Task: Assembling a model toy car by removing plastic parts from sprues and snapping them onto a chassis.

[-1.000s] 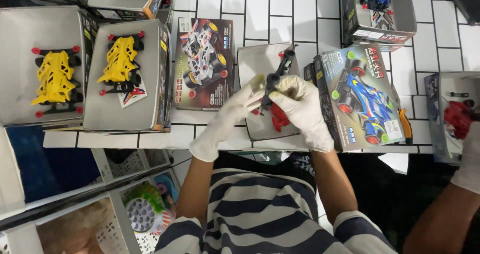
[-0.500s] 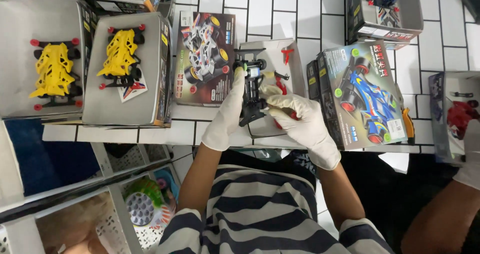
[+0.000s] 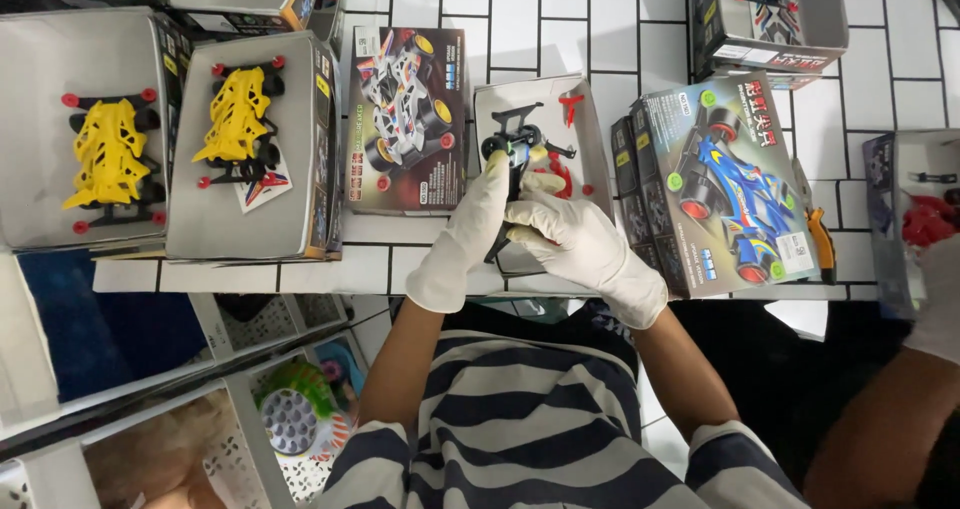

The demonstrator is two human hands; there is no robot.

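Observation:
Both my hands wear white gloves and meet over an open grey box tray (image 3: 592, 144) on the white tiled counter. My left hand (image 3: 465, 234) grips a black toy car chassis (image 3: 512, 141) from the left and holds it tilted above the tray. My right hand (image 3: 588, 251) pinches the chassis from the right, its fingertips on the lower part. Small red parts (image 3: 570, 104) lie in the tray just beyond my fingers.
Two open boxes hold yellow toy car bodies (image 3: 238, 119) on black frames at the left. A printed car box (image 3: 405, 119) lies left of the tray and a blue-car box (image 3: 730, 184) right of it. Another person's gloved hand (image 3: 942, 304) works at a box with a red piece (image 3: 925, 219).
The chassis has been turned in my hands and now points up and away. My left hand has slid higher along it, and the red piece I held earlier is out of my grip.

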